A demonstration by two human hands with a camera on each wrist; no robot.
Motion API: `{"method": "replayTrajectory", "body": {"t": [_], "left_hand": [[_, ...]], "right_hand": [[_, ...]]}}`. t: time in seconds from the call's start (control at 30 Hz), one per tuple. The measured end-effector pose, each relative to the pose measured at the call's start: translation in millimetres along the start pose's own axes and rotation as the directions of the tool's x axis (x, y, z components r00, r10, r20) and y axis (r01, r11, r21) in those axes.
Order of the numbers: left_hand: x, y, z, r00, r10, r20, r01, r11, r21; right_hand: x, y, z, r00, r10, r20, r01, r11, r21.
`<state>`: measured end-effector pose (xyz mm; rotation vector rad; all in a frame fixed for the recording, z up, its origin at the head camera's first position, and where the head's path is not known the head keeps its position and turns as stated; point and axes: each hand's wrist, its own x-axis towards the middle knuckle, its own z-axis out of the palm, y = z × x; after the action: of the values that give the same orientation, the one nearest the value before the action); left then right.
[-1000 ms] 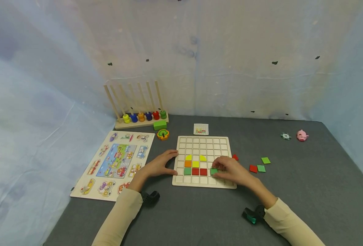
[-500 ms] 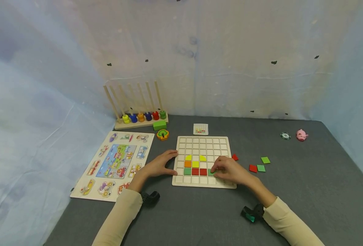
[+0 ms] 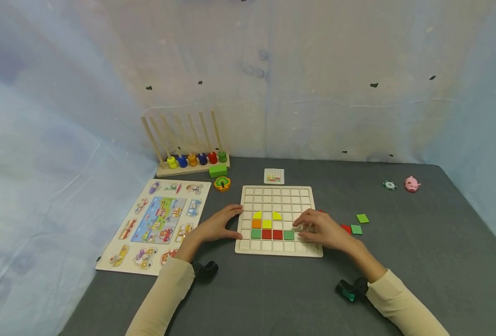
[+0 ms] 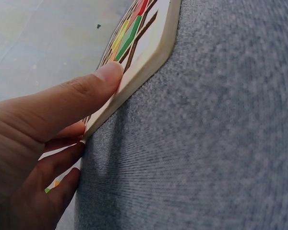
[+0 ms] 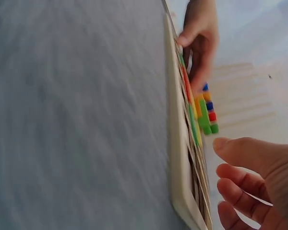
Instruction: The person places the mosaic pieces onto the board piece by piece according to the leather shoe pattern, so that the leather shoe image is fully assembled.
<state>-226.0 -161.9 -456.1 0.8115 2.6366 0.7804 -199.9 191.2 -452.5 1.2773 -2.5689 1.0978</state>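
A wooden grid board [image 3: 279, 248] lies on the table, holding a lower row of green, red, red and green square tiles, with orange and yellow pieces above. My left hand [image 3: 216, 225] rests at the board's left side; in the left wrist view its thumb [image 4: 103, 79] touches the board edge. On the right side, my right hand [image 3: 321, 228] hovers over the grid, thumb and fingers apart with nothing between them. Just left of its fingertips, the right-hand green tile [image 3: 288, 235] lies flat in its square. Fingers of the right hand [image 5: 245, 191] show curved in the right wrist view.
A small pattern card [image 3: 274, 176] lies behind the board. Loose green tiles [image 3: 356, 229] and red ones lie right. A picture puzzle [image 3: 155, 226], a peg stacker [image 3: 193, 165], a green block [image 3: 218, 171] and a tree piece [image 3: 222, 184] stand left. A pink pig [image 3: 412, 184] sits far right.
My right hand has let go of the green tile, which slid left into the square beside the red one. The hand has since drawn back to the right. My left hand has stayed put.
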Motion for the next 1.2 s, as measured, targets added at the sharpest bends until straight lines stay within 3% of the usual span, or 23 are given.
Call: {"method": "replayTrajectory", "body": {"t": [0.1, 0.23, 0.6, 1.2], "left_hand": [[-0.1, 0.7, -0.3, 1.000, -0.005, 0.000, 0.005, 1.000, 0.004], [-0.8, 1.8, -0.8, 1.000, -0.007, 0.004, 0.007, 1.000, 0.002], [-0.9, 1.0, -0.9, 1.000, 0.002, -0.001, -0.002, 1.000, 0.005], [-0.4, -0.9, 0.2, 1.000, 0.000, 0.001, 0.000, 1.000, 0.006]], "right_hand": [[-9, 6, -11, 0.998, -0.011, -0.065, 0.008, 0.999, -0.050], [-25, 12, -27, 0.992, 0.071, -0.106, -0.082, 0.992, -0.099], [-70, 22, -66, 0.965, 0.259, -0.053, -0.264, 0.947, -0.182], [-88, 33, -77, 0.946, 0.323, -0.032, -0.315, 0.892, -0.323]]}}
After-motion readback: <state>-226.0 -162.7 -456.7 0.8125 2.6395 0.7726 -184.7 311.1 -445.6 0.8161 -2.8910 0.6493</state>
